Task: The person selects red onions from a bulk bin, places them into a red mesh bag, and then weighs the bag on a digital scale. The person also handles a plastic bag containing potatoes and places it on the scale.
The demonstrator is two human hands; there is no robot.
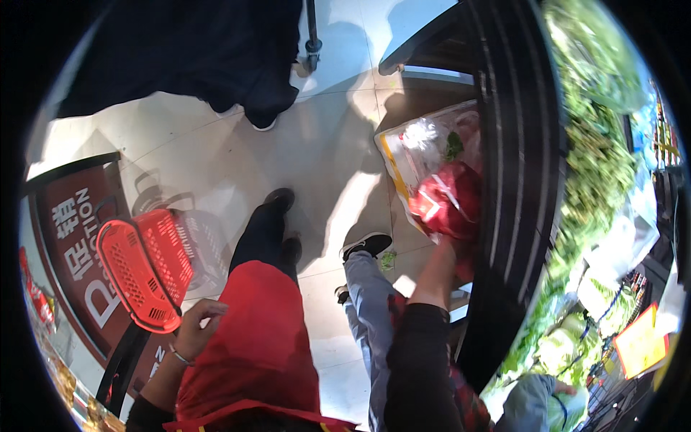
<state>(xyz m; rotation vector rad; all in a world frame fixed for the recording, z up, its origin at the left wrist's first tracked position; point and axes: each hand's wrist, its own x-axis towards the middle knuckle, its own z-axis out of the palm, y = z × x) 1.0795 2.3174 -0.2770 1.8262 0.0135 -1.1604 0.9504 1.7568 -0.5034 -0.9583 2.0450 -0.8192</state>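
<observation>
My right hand (444, 249) reaches down beside the dark edge of the vegetable stand and grips a crumpled red plastic bag (447, 197). The bag hides most of its fingers. Behind the bag lies a white carton or sack (397, 156) with a yellow stripe, low by the stand. My left hand (201, 326) hangs in front of my red apron (259, 340), fingers loosely curled and apart from the thumb, with nothing in it. Left of it, close by, is a red plastic shopping basket (146, 270).
A dark ribbed edge (518, 135) borders leafy greens (599, 167) and cabbages (572, 343) on the right. Another person in grey jeans (361, 291) stands beside me, and one in dark clothes (200, 48) ahead. A promotion board (81, 243) is at left. Leaf scraps (387, 260) lie on the floor.
</observation>
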